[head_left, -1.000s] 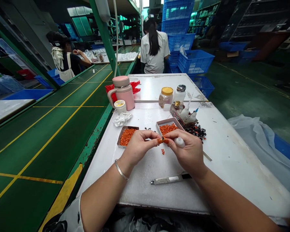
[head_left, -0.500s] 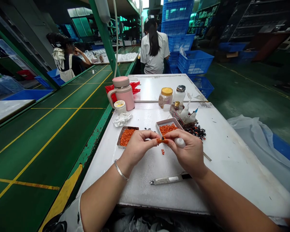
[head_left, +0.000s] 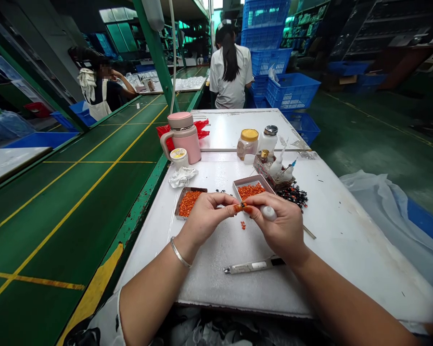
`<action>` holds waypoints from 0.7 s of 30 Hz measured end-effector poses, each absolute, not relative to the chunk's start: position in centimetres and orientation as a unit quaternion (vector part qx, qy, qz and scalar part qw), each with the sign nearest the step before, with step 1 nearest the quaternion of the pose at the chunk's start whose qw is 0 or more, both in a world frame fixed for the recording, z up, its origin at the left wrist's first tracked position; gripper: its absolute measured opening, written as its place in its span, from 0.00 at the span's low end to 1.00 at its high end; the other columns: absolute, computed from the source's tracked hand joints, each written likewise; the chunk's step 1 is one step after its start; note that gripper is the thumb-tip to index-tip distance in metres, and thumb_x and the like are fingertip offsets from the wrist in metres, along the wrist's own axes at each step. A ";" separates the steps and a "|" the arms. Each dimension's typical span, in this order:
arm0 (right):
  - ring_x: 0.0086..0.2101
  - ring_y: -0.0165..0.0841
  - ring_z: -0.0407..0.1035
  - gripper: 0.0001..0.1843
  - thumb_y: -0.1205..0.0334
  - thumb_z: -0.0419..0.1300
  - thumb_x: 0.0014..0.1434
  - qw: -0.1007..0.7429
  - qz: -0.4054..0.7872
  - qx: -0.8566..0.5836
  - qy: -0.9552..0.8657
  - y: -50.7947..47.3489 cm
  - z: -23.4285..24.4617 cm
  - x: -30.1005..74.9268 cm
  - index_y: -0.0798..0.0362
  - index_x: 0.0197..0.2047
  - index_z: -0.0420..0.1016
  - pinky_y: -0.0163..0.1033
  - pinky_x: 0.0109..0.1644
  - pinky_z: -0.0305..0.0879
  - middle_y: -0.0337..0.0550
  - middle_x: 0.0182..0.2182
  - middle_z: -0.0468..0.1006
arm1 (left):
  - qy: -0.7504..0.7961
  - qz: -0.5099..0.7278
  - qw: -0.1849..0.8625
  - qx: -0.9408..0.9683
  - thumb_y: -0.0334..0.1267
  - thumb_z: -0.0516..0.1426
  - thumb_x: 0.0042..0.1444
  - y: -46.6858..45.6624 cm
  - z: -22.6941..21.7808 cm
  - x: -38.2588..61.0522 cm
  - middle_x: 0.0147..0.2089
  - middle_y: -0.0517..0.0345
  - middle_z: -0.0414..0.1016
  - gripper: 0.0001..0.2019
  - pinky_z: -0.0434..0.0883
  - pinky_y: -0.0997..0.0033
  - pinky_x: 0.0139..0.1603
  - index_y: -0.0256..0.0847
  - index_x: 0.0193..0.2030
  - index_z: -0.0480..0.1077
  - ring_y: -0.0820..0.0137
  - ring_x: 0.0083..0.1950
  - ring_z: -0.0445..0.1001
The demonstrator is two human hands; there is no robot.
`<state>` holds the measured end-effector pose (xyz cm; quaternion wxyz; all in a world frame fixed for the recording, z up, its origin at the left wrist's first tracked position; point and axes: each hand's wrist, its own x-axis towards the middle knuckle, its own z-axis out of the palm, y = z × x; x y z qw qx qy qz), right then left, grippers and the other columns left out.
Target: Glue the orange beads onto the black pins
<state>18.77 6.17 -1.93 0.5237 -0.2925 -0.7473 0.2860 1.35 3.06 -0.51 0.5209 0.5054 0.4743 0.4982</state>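
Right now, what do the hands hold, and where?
Left hand and right hand pinch a small orange piece from either side; right holds a white bottle.

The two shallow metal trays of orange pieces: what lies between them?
In the head view, a few tiny black pieces lie on the white table, just beyond the left hand.

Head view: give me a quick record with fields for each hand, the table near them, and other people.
Left hand: pinches a small orange piece at the fingertips.
Right hand: pinches the same piece; white bottle tucked in its fingers.
Trays: left tray and right tray, both with orange bits, just beyond the hands.
Loose items: black beads; pen-like tool.
Others: person in white top; seated person.
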 end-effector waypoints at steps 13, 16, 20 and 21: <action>0.31 0.29 0.71 0.04 0.65 0.64 0.60 0.520 0.278 -0.293 -0.753 6.4 -2.2 18.7 0.54 0.33 0.78 0.36 0.37 0.65 0.39 0.29 0.78 | 0.499 0.487 0.491 0.523 0.40 0.68 0.49 2.9 -0.1 1.5 0.29 0.58 0.76 0.09 0.66 0.74 0.37 0.35 0.31 0.79 0.73 0.34 0.70; 0.31 0.29 0.71 0.04 0.65 0.64 0.60 0.518 0.282 -0.290 -0.754 6.4 -2.1 18.7 0.54 0.33 0.78 0.36 0.37 0.65 0.39 0.29 0.78 | 0.490 0.492 0.506 0.512 0.40 0.68 0.49 3.0 -0.3 1.4 0.29 0.58 0.76 0.10 0.66 0.75 0.37 0.35 0.31 0.79 0.73 0.33 0.70; 0.33 0.30 0.72 0.02 0.65 0.64 0.60 0.515 0.297 -0.282 -0.753 6.3 -1.8 18.6 0.54 0.36 0.79 0.36 0.39 0.67 0.40 0.31 0.79 | 0.482 0.492 0.531 0.494 0.40 0.68 0.49 3.0 -0.6 1.3 0.31 0.57 0.76 0.10 0.67 0.73 0.38 0.35 0.32 0.79 0.73 0.34 0.70; 0.33 0.30 0.72 0.02 0.65 0.64 0.60 0.515 0.300 -0.282 -0.752 6.3 -1.8 18.6 0.54 0.36 0.79 0.36 0.39 0.67 0.40 0.31 0.79 | 0.483 0.491 0.533 0.492 0.40 0.68 0.49 3.0 -0.6 1.2 0.31 0.57 0.76 0.09 0.67 0.73 0.38 0.36 0.32 0.79 0.72 0.34 0.70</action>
